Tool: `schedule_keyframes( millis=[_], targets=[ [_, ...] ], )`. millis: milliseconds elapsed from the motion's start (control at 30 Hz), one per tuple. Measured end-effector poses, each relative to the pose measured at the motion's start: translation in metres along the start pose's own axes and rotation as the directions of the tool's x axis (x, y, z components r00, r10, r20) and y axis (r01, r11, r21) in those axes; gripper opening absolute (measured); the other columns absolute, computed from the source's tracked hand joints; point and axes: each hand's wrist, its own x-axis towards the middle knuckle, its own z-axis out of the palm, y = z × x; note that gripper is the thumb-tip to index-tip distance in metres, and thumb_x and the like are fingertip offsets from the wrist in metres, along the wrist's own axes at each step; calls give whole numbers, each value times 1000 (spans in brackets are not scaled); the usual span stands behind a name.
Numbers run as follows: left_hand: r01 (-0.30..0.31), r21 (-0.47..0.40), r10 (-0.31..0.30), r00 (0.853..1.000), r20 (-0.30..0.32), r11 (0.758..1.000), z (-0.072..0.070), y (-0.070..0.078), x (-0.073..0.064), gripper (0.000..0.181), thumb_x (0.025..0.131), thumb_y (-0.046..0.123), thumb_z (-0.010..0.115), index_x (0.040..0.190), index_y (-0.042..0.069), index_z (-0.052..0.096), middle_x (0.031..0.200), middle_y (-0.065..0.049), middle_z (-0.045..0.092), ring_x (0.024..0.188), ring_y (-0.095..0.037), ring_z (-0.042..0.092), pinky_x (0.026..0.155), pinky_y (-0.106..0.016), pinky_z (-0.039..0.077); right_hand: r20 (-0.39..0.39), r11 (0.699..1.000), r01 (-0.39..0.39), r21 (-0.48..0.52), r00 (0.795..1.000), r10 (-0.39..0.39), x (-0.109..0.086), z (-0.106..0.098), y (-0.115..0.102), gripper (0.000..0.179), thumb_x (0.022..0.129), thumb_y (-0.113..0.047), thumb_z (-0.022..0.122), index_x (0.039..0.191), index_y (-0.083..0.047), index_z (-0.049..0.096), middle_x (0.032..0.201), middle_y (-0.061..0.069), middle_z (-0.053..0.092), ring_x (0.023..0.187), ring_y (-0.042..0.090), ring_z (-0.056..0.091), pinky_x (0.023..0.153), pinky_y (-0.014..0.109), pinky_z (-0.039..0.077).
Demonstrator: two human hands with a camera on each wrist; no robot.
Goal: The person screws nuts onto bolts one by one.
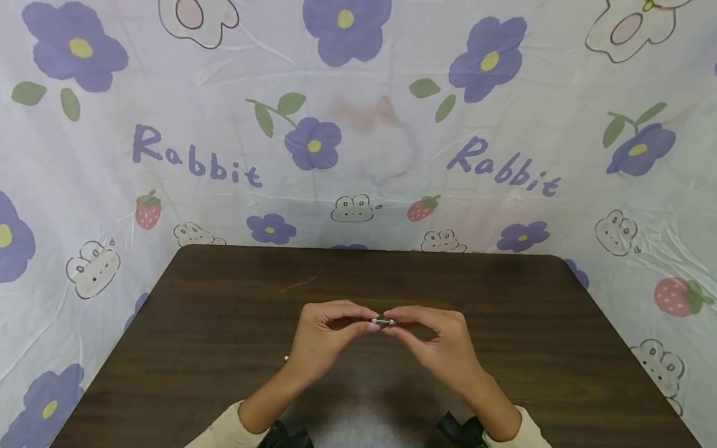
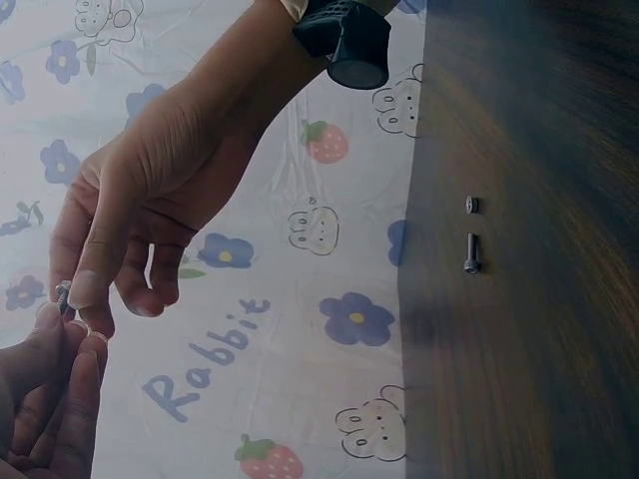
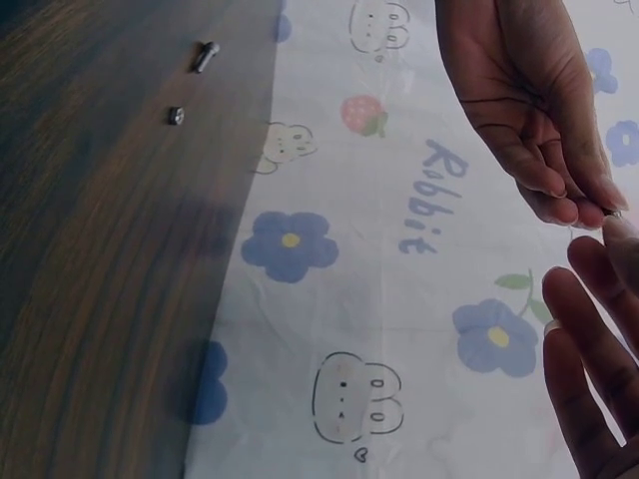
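A small silver bolt [image 1: 383,322] is held level above the table, spanning the gap between both hands' fingertips. The left hand [image 1: 320,339] pinches one end of it between thumb and fingers. At its other end, the right hand [image 1: 439,342] has thumb and forefinger round the metal. In the left wrist view the bolt [image 2: 63,296] shows a ridged shaft beside the right hand's fingers; fingertips cover part of it. Whether a nut sits on it, I cannot tell. Another bolt [image 2: 472,253] and a nut [image 2: 472,205] lie close together on the table.
The dark wood table [image 1: 224,348] ends at a white cloth [image 1: 358,186] printed with flowers and rabbits. A small shiny piece [image 1: 286,358] shows beside the left wrist. A thin orange strand [image 1: 302,283] lies toward the back. Black wrist devices [image 1: 462,429] sit under both forearms.
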Motion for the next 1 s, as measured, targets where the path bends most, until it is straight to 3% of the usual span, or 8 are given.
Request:
schedule_keyframes(
  millis=[600,800,1000],
  targets=[
    [11,-31,-10,1000,18,999,0,1,-3,10,86,1,79,96,0,79,90,-8,77,81,-20,74,70,-38,62,30,999,-11,49,1000,9,-1,1,-1,18,84,0,81,99,-9,77,90,5,77,80,16,74,74,24,59],
    [7,-48,-5,1000,29,999,1,1,-4,10,86,0,78,95,-4,77,90,-10,77,81,-21,75,70,-39,62,42,998,-54,41,998,52,-3,1,-1,6,88,-4,78,92,-8,77,86,5,77,76,15,74,72,23,59],
    [4,-41,-3,1000,27,999,2,2,-3,9,86,1,79,95,-2,78,89,-9,77,79,-20,75,69,-38,62,61,997,-61,56,996,58,-1,1,0,20,87,7,74,84,-13,77,77,1,75,71,13,73,70,23,59]
  ],
)
